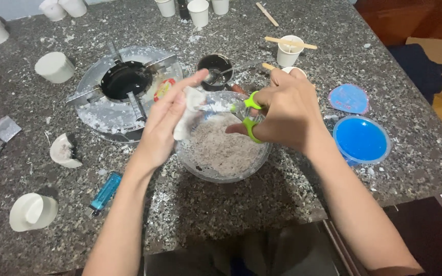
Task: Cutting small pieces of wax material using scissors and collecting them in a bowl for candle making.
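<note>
Near the middle of the granite worktop (pixel 292 194), closer to its near edge than to its far edge, a clear bowl (pixel 220 171) of pale crumbly shavings was positioned, and both hands were held directly above it. To the left of the bowl, a round portable burner (pixel 124 84) was located, its rim close beside or touching the bowl's. Towards the right edge of the worktop, a blue-filled round container (pixel 361 140) was set, with its blue lid (pixel 349 98) just beyond it.

A pair of green-handled scissors (pixel 241 110) was held over the bowl. Their long axis was laid roughly crosswise, parallel to the near edge, with the handles on the right and the blades pointed left. The blades were directed at a small white lump (pixel 190 110), which lay immediately to the left of the blade tips and appeared to touch them.

The right hand (pixel 287 110) was closed through the green loops, with the handles held a little way apart. The left hand (pixel 167 120) was the nearer one to the lump: the lump was pinched between its thumb and the upper fingers, the remaining fingers being extended and narrowly spread towards the far edge. The lump was suspended above the left part of the bowl, clear of the shavings.

Small white cups (pixel 288 51) were ranged along the far edge. A blue lighter (pixel 106 191) was laid at the near left.
</note>
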